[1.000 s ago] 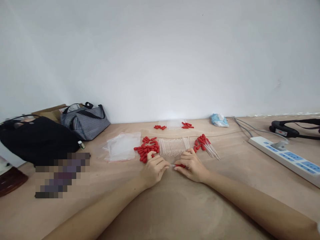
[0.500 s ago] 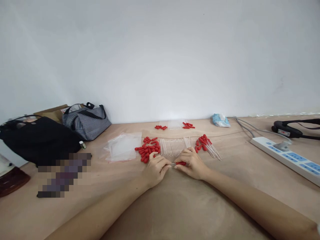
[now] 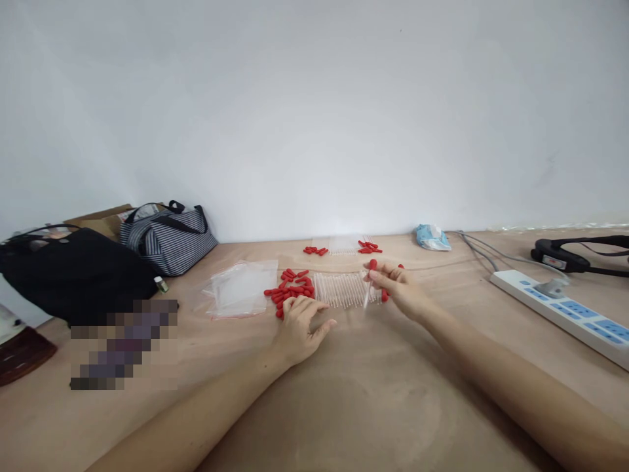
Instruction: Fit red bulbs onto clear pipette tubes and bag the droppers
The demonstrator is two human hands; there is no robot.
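Note:
In my right hand a glass dropper is pinched near its red rubber bulb, the clear tube slanting downward. My left hand holds nothing; its thumb and fingers are apart. It is just in front of a pile of loose red rubber bulbs, covering part of it. Between the hands lies a row of clear glass tubes, side by side. My right hand mostly hides the red-bulbed droppers at the row's right end; only bits of red show around it.
Clear plastic bags lie left of the bulbs. A second, smaller group of tubes with red bulbs is by the wall. A power strip, black headset and blue tissue pack are on the right; a striped bag and black bag stand left.
My hands have come apart. The right has lifted the dropper up and to the right, turning it bulb-up. My left hand has let go and its fingers have spread.

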